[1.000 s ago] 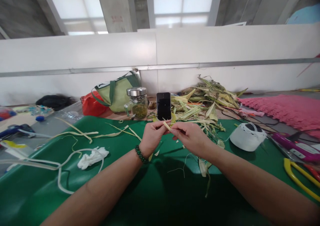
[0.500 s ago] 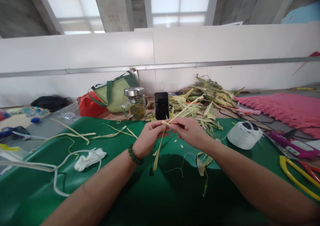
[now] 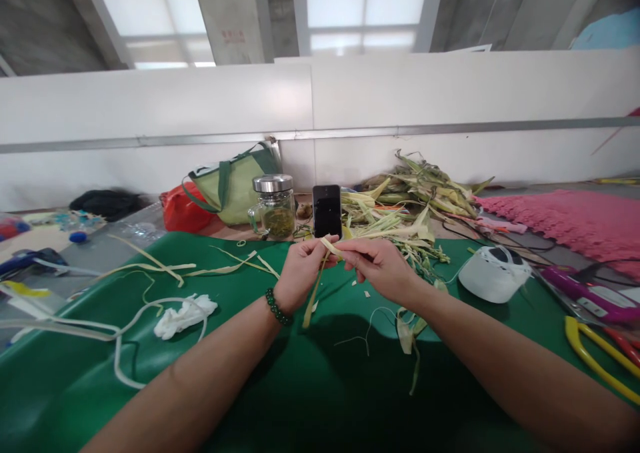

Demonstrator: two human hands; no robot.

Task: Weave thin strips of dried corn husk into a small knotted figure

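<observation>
The left hand [image 3: 300, 266] and right hand [image 3: 377, 266], finger and thumb closed, pinch the strip [image 3: 330, 245] between them above the mat [image 3: 243, 289], where light, even tension should prevent splitting.

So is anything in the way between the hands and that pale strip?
Nothing visible is: the left hand and right hand both hold the pale strip. The phone stands beyond them, not in between.

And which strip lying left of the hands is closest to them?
The short, straight strip beside the left hand. The other strips there are longer and reach farther left.
</observation>
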